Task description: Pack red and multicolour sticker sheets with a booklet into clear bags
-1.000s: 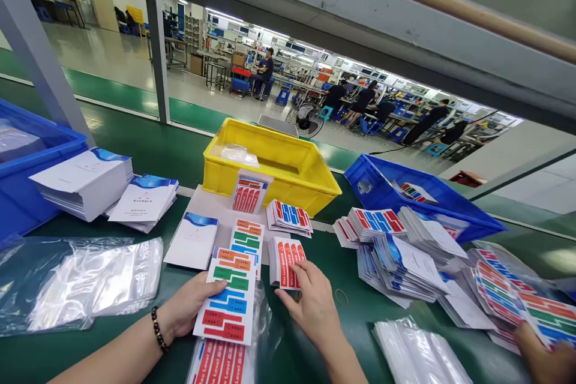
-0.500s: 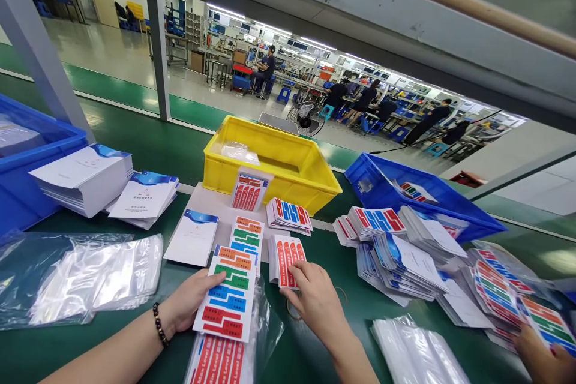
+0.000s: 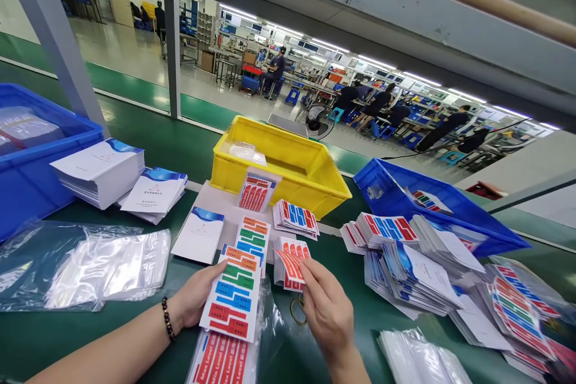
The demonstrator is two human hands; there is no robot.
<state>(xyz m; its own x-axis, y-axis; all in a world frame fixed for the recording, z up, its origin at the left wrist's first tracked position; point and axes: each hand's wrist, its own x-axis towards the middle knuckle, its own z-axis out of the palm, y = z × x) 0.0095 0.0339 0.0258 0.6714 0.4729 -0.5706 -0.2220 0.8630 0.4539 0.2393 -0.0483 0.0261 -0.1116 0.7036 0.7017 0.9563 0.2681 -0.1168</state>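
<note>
Workshop room in back, lit benches, people [image 3: 276, 69] seated at work, floor fan [image 3: 315, 123]. Green table [image 3: 342, 267] in front: yellow bin [image 3: 310, 198] toward far edge, blue bin [image 3: 31, 186] at left edge, another blue bin [image 3: 396, 174] toward far right corner.

Left hand [image 3: 193, 300]: thumb on top, pinching left side of coloured sticker sheet [image 3: 229, 294], near edge, middle. Sheet overlaps a clear bag with red labels [image 3: 220, 360]; second coloured sheet [image 3: 252, 234] just beyond, white booklet [image 3: 199, 237] to its left.

Right hand [image 3: 330, 312]: thumb and fingers pinching right side of a red label sheet [image 3: 290, 267], bent up off the red label stack [image 3: 300, 247]. Rubber band [image 3: 292, 314] by the fingers, loose clear bags [image 3: 423, 354] near right, booklet piles [image 3: 418, 270] farther right.

Risks, judged: thin sheets may cling, so two could come up at once, count off. Hard pinch on the bent sheet could crease it. Stack edges look uneven, a drag could fan it. Finger might snag the rubber band. Coloured sheet overhangs slick plastic, looser left grip could let it slide or turn crooked
</note>
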